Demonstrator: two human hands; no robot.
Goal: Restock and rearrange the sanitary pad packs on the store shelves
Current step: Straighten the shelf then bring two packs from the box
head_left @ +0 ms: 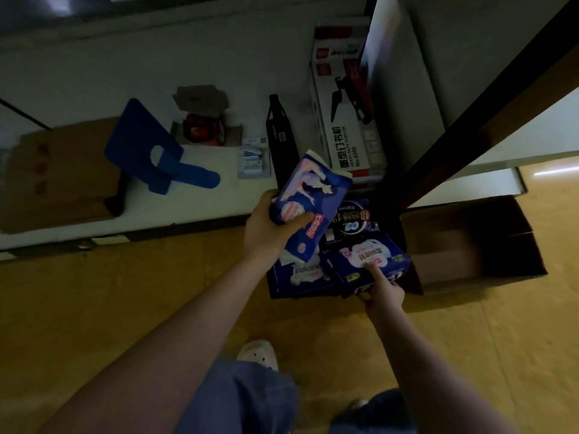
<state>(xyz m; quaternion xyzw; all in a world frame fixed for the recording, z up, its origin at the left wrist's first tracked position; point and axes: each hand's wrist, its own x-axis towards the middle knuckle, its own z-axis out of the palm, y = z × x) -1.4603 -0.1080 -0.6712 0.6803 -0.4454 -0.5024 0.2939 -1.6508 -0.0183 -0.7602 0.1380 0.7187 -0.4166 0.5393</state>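
While my left hand curls its fingers round 1 blue pad pack over the box, my right hand pinches another pack lying in it

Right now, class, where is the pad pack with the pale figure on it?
Head view, centre: the left hand grips that pack just below the stapler box; the right hand pinches a second pack to its lower right.
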